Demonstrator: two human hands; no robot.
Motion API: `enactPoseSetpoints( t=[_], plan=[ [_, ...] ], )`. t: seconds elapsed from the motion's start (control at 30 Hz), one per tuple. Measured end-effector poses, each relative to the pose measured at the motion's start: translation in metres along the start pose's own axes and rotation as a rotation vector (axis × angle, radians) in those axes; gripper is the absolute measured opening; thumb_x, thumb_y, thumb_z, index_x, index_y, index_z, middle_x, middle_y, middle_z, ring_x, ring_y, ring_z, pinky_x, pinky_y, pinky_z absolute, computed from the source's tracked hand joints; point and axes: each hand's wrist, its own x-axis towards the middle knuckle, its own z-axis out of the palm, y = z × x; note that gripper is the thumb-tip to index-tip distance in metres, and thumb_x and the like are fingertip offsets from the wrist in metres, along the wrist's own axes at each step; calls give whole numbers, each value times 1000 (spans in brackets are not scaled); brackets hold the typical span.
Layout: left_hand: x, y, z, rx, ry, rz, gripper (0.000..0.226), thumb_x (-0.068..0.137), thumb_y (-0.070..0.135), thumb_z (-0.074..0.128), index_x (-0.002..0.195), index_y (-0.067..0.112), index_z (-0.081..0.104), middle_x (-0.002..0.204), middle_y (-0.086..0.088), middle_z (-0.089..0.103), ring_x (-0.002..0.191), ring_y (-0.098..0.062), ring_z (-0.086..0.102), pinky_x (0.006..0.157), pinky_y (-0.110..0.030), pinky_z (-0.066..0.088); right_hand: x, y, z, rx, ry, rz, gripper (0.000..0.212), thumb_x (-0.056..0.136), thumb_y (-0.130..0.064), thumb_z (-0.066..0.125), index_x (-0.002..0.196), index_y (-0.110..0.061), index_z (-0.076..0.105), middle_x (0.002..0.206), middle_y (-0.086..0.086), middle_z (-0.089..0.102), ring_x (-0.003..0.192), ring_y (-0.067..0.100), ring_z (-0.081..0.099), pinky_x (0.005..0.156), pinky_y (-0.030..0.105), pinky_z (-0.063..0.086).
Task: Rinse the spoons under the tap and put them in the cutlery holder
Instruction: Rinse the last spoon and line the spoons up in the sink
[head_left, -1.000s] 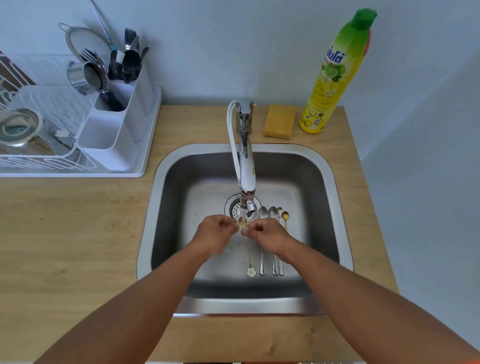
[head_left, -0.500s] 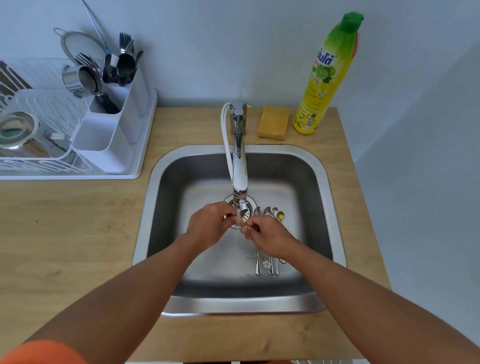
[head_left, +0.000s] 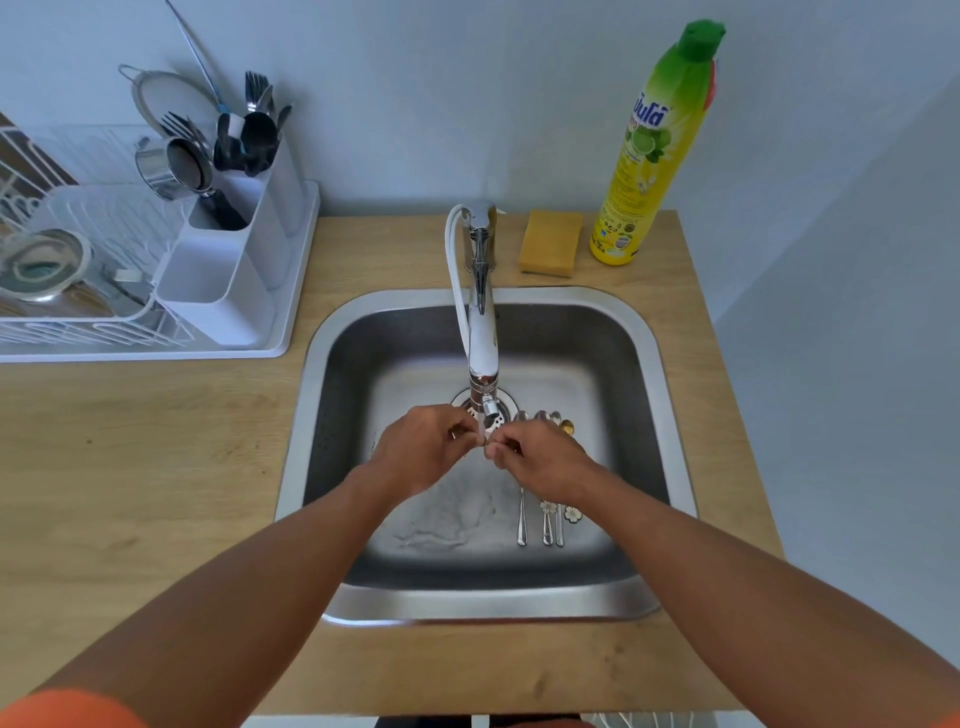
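My left hand (head_left: 423, 449) and my right hand (head_left: 543, 462) meet under the tap spout (head_left: 483, 400) in the steel sink (head_left: 649, 364). Together they pinch a small spoon (head_left: 485, 434) in the thin stream of water; my fingers hide most of it. Several more spoons (head_left: 522, 519) lie side by side on the sink floor beneath my right hand, one of them gold with a flower end (head_left: 573, 513). The white cutlery holder (head_left: 223, 291) stands on the dish rack at the far left, with forks and dark utensils in its rear compartments.
A white wire dish rack (head_left: 78, 332) with a metal bowl and a strainer fills the left counter. A yellow sponge (head_left: 550, 241) and a tall yellow dish-soap bottle (head_left: 644, 156) stand behind the sink. The wooden counter (head_left: 156, 493) ends just right of the sink.
The spoon's flower-ended handle, hanging between my hands a second ago, has swung right under my right hand. Both hands stay pinched together at the spout.
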Motion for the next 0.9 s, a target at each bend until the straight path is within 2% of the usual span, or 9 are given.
enactPoseSetpoints(
  t=[0.1, 0.17, 0.27, 0.37, 0.57, 0.67, 0.73, 0.83, 0.9],
  plan=[
    [-6, -5, 5, 13, 51, 13, 17, 92, 47, 72, 82, 46, 59, 78, 24, 58, 73, -5, 58, 59, -30, 48, -1, 0, -1, 28, -7, -7, 29, 99, -38, 62, 70, -38, 62, 72, -12, 68, 70, 7, 62, 72, 31, 48],
    [-10, -8, 7, -2, 63, 61, 9, 91, 44, 74, 91, 42, 66, 94, 21, 61, 78, -5, 58, 61, -32, 53, -2, 1, -2, 33, -31, -3, 26, 100, -39, 62, 74, -39, 65, 73, -18, 68, 68, 2, 62, 70, 31, 51],
    [-12, -10, 5, 29, 45, 121, 13, 88, 38, 79, 100, 37, 73, 104, 19, 64, 87, -4, 55, 66, -35, 55, -3, 2, -2, 31, -62, -10, 22, 100, -38, 63, 79, -35, 68, 73, -19, 69, 69, 1, 63, 73, 35, 55],
    [-10, -9, -2, 94, 30, 148, 10, 90, 42, 76, 98, 37, 76, 98, 18, 70, 91, -9, 60, 69, -39, 57, -4, -2, 0, 40, -80, -18, 19, 100, -37, 62, 82, -34, 69, 79, -12, 72, 73, 6, 67, 75, 40, 60],
    [-3, -4, -6, 212, 43, 144, 16, 97, 46, 66, 100, 33, 74, 89, 12, 73, 79, -11, 59, 60, -31, 49, -3, -6, 1, 22, -26, -20, 18, 102, -35, 58, 88, -27, 67, 84, -6, 71, 80, 19, 67, 76, 47, 57],
    [-3, -3, -3, 199, -6, 86, 24, 100, 52, 57, 97, 33, 71, 86, 14, 74, 77, -11, 63, 62, -33, 53, -4, -2, 2, -52, 17, -39, 23, 102, -35, 58, 80, -32, 60, 80, -9, 66, 75, 16, 62, 68, 42, 53],
    [-3, -4, -1, 205, -39, 72, 26, 103, 50, 53, 97, 31, 70, 87, 15, 74, 81, -11, 67, 64, -34, 55, -6, 1, 4, -94, 47, -60, 30, 103, -34, 58, 74, -39, 54, 77, -16, 60, 74, 12, 58, 61, 34, 45],
    [-4, -1, 3, 242, 7, 101, 19, 101, 45, 59, 98, 29, 69, 84, 12, 67, 76, -15, 60, 55, -28, 38, -6, 3, 8, -113, 73, -81, 27, 103, -34, 58, 77, -39, 53, 75, -20, 54, 76, 11, 54, 62, 30, 37],
    [-3, 2, 2, 244, 40, 104, 15, 96, 46, 66, 96, 31, 67, 87, 14, 64, 80, -14, 56, 58, -28, 36, -5, 4, 10, -93, 73, -81, 22, 103, -36, 58, 80, -37, 57, 74, -17, 56, 74, 12, 56, 62, 31, 40]
  ],
)
